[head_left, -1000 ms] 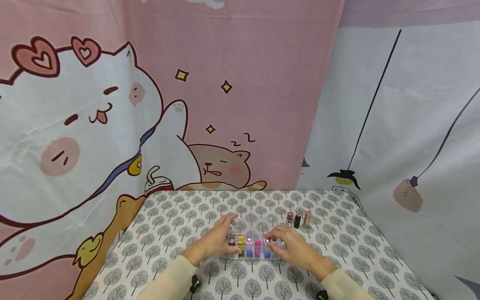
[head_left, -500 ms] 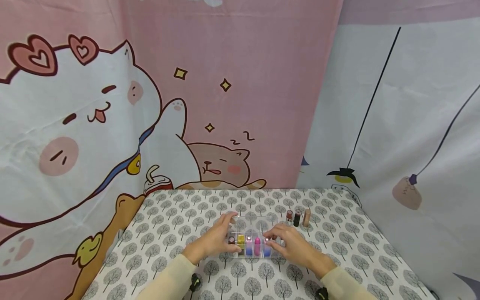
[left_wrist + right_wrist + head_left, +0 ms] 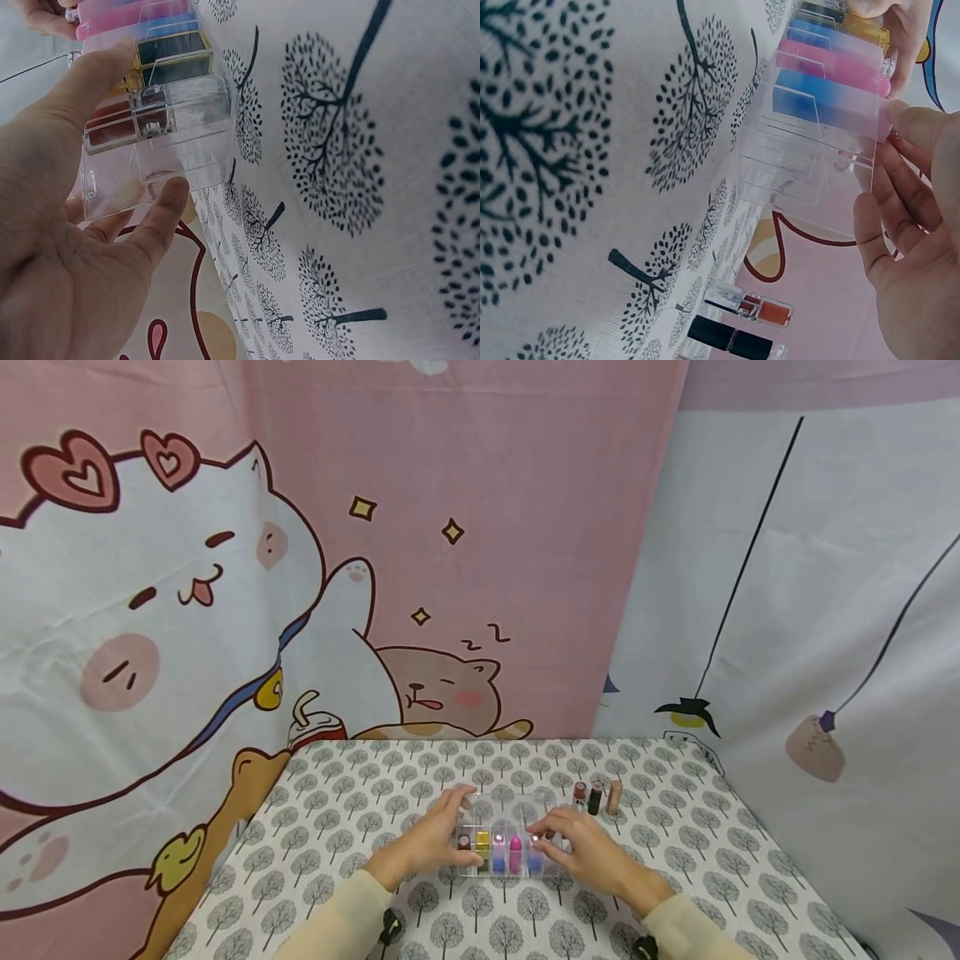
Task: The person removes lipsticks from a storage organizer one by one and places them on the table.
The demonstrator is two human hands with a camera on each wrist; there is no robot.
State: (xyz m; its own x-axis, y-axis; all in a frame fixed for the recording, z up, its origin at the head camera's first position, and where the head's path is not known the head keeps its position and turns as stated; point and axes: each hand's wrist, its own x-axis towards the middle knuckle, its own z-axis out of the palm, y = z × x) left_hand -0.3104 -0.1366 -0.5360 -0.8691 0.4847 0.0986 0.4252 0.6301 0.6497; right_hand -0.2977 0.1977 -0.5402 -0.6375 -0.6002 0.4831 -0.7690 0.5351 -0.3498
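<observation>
A clear plastic lipstick organizer stands between both hands on the tablecloth, with several tubes upright in its front row. My left hand holds its left end, thumb over the front and fingers spread behind, as the left wrist view shows. Nearest that hand are a dark red lipstick and a gold-topped one. A blue-and-pink tube and a bright pink tube come after. At the right, my right hand pinches the top of another blue tube, which sits in its compartment.
Behind the right hand stand three more lipsticks: one clear with a red middle, one black and one rose-gold. A tree-print cloth covers the table. Cartoon curtains hang beyond its back edge.
</observation>
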